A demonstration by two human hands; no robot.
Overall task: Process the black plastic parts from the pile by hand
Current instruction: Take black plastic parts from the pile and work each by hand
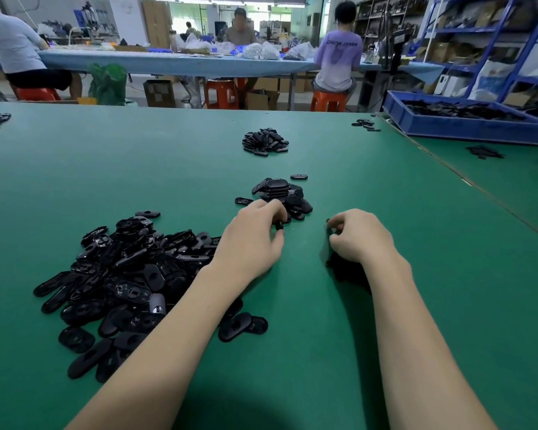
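On the green worktop [106,169], a large pile of black plastic parts [128,283] lies toward the near left edge, partly under the left forearm. The left hand [252,240] pinches a small black piece [279,225] between thumb and curled fingers, just beside a smaller heap of parts [281,195] near the middle. The right hand [359,235] has its fingers curled around a dark part [331,231], mostly hidden. A third heap [265,141] sits toward the far edge, and a blue bin [466,127] holding more parts sits at the far right corner.
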